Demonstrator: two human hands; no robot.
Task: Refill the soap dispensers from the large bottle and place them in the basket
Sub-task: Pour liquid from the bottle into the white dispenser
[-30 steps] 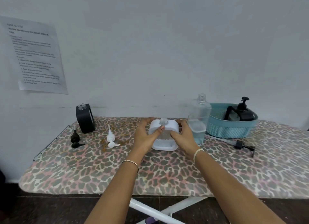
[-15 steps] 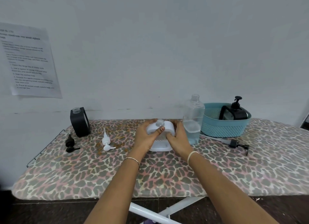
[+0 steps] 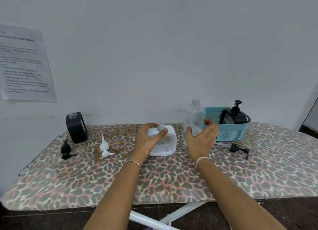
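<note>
A white soap dispenser (image 3: 169, 144) with an open neck stands mid-table, and my left hand (image 3: 147, 140) grips its left side, thumb near the neck. My right hand (image 3: 202, 137) is off the dispenser and curves around the lower part of the large clear bottle (image 3: 194, 117), which is uncapped and holds some liquid; whether the fingers touch it is unclear. A teal basket (image 3: 230, 134) at the back right holds a black dispenser (image 3: 234, 117) with its pump on. Another black dispenser (image 3: 75, 127) with an open neck stands at the back left.
A black pump head (image 3: 66, 149) and a white pump head (image 3: 105, 148) lie on the leopard-print board left of the white dispenser. A long-tubed black pump (image 3: 238, 149) lies in front of the basket. A printed sheet (image 3: 24, 63) hangs on the wall.
My right hand has let go of the white dispenser and moved right to the large clear bottle. My left hand stays on the dispenser.
</note>
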